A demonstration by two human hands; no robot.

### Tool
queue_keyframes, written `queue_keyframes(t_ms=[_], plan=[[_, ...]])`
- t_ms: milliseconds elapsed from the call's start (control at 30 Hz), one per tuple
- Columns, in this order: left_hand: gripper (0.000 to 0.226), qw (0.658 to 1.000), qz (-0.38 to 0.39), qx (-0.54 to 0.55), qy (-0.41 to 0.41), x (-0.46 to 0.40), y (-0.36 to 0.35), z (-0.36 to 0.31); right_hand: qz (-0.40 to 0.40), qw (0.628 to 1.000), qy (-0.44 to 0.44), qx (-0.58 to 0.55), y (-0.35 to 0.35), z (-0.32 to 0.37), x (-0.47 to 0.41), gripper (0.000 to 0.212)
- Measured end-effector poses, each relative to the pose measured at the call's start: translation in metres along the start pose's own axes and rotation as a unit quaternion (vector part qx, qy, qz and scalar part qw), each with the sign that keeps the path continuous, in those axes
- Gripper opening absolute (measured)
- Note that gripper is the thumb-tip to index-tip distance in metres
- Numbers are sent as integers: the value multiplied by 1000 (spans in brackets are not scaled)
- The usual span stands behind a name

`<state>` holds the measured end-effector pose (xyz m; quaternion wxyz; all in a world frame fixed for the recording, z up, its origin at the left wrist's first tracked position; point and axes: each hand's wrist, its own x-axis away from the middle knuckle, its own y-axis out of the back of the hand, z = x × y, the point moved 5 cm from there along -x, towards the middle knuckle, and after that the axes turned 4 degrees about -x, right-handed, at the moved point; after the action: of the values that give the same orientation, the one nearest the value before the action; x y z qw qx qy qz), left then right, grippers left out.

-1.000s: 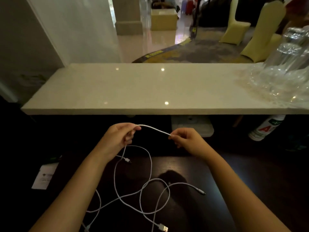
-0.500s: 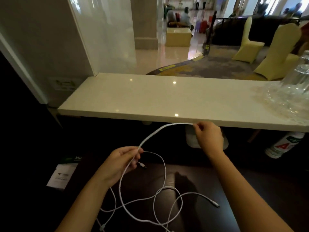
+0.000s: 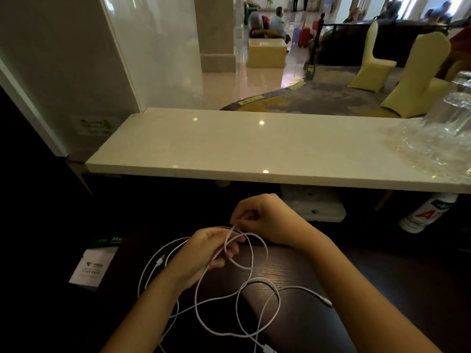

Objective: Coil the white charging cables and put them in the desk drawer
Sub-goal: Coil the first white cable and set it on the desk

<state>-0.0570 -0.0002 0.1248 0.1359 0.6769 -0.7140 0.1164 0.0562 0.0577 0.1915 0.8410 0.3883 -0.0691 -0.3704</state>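
- The left hand [image 3: 204, 253] has its fingers curled round gathered loops of a white charging cable [image 3: 251, 253], held just above the dark wooden counter [image 3: 356, 289]. The right hand [image 3: 265, 220] pinches a strand of the same cable between thumb and fingertips, touching the left hand's bundle.
- Most of the cabling lies loose on the counter in overlapping curves, with one plug [image 3: 327, 301] to the right, another plug [image 3: 160, 261] by the left wrist and a USB plug [image 3: 269, 349] at the near edge. Whether this is one cable or several I cannot tell.
- Risk: the loose strands cross one another, so drawing the next length up could well tighten a crossing into a knot or drag a second cable into the coil.
- Risk: the left hand's hold looks light; handing over the new loop could let the gathered turns spring open.
- Risk: a trailing plug could snag on the counter edge or on the white leaflet [image 3: 89, 268] at the left as it slides.
- No drawer is in view, so the coil must survive a one-handed carry; an unsecured coil would likely unwind.
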Motion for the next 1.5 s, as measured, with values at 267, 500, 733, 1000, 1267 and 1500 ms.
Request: queue_keyframes(t_ms=[267,500,733,1000,1267,1500], plan=[[26,995,1,93,-25,1,4,-7,-69,995,-50,-48,-4,-20,-2,13],[23,993,-73,76,-58,-7,21,-5,-36,998,-56,24,-12,-16,2,27],[22,990,-87,53,-101,-3,18,-12,16,833,-232,-502,-18,-30,13,33],[25,988,-57,121,-71,-3,18,-10,-60,928,-125,-347,-9,-29,11,19],[36,918,58,392,-20,0,2,0,-194,881,-109,-418,-19,-36,9,13],[30,915,-3,397,-63,-3,9,-3,-243,843,-163,-452,-34,-46,15,11]])
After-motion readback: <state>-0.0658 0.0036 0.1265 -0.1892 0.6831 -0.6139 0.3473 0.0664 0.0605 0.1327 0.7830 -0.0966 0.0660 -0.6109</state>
